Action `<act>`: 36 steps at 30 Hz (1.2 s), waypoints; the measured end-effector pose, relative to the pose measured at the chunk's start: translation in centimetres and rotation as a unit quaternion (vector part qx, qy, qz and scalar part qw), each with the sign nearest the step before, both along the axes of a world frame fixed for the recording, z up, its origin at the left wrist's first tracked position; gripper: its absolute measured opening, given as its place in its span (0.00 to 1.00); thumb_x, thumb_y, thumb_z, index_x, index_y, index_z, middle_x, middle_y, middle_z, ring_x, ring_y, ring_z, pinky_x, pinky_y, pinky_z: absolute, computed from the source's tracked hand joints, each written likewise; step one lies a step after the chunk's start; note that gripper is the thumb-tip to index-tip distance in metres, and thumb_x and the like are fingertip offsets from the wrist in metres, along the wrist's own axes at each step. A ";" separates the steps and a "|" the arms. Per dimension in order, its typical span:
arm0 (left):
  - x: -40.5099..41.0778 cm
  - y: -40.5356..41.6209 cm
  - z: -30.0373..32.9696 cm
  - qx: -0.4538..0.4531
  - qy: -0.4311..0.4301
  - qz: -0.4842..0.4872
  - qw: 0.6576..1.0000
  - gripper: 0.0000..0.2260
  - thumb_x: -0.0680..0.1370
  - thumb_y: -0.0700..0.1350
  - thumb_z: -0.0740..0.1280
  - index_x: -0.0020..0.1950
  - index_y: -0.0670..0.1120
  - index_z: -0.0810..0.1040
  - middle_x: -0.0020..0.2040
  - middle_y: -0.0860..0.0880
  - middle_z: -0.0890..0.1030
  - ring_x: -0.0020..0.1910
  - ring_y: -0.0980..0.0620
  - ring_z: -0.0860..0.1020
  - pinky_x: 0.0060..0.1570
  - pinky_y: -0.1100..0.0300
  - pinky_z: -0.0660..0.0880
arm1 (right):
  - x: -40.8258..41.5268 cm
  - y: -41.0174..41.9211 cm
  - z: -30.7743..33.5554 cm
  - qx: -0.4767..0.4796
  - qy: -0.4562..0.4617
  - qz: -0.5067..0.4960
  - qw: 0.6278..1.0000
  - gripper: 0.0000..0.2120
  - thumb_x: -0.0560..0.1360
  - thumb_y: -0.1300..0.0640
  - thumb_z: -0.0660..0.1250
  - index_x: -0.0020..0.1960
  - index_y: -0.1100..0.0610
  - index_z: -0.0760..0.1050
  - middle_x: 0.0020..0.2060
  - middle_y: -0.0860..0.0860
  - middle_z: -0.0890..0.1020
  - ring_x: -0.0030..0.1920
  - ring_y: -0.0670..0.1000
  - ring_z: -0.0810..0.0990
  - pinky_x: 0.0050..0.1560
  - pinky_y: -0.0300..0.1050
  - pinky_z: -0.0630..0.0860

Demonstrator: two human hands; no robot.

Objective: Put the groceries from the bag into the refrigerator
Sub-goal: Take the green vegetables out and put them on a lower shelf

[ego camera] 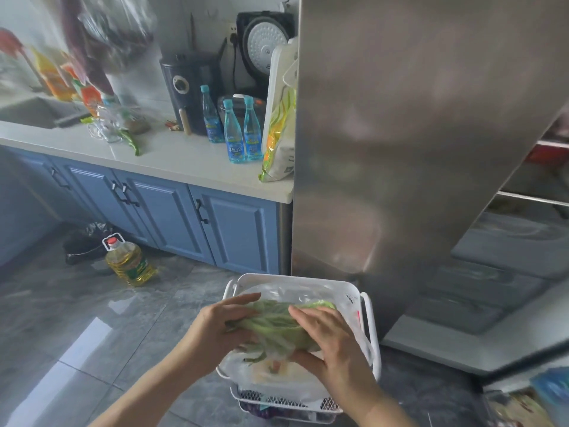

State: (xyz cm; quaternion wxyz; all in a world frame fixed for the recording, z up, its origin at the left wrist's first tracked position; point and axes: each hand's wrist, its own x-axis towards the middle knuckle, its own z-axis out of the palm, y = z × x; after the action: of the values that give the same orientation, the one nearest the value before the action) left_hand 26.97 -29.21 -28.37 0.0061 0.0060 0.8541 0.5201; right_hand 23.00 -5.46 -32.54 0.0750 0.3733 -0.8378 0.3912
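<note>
Gripping bagged greens (274, 325) – left hand (215, 329), right hand (329, 343) – above basket (366, 306)

Fridge door (415, 134) hid most of the fridge inside; shelves at right were blurred, cut by frame edge. Hanging bags (117, 29) top left were smeared. Bottle labels (235, 151) too small to read. Lower basket tier (286, 409) mostly covered.

Leafy greens (274, 322) green, basket (368, 306) white, cabinets (172, 217) blue, counter (184, 161) white, oil jug (129, 261) yellow, floor (92, 318) grey marbled.
</note>
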 end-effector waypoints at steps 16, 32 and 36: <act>-5.5 18.0 11.7 -0.023 0.160 -0.154 0.975 0.11 0.73 0.49 0.71 0.54 0.60 0.79 0.47 0.56 0.78 0.48 0.54 0.77 0.48 0.61 0.75 | 0.5 16.6 15.0 0.098 0.136 -0.222 0.961 0.34 0.74 0.31 0.54 0.76 0.42 0.56 0.46 0.42 0.71 0.50 0.49 0.71 0.48 0.45 0.70; -12.5 34.8 15.7 -0.100 0.292 -0.287 0.907 0.18 0.74 0.71 0.50 0.57 0.73 0.73 0.43 0.51 0.69 0.51 0.55 0.68 0.56 0.68 0.63 | -1.1 31.4 20.7 0.149 0.085 -0.327 0.929 0.37 0.74 0.26 0.45 0.69 0.48 0.71 0.46 0.42 0.67 0.56 0.49 0.69 0.57 0.52 0.71; -15.8 36.7 16.5 -0.086 0.312 -0.297 0.898 0.18 0.74 0.70 0.56 0.58 0.67 0.76 0.44 0.54 0.70 0.51 0.63 0.67 0.53 0.74 0.62 | -3.8 33.4 21.1 0.163 0.101 -0.330 0.925 0.36 0.75 0.28 0.49 0.69 0.52 0.72 0.47 0.43 0.67 0.54 0.47 0.69 0.58 0.50 0.71</act>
State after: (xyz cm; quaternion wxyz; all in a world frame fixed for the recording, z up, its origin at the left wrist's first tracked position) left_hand 11.17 7.50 -11.83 -0.1061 0.4212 0.8121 0.3897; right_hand 19.19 27.91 -11.41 0.2221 0.1206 -0.9537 0.1631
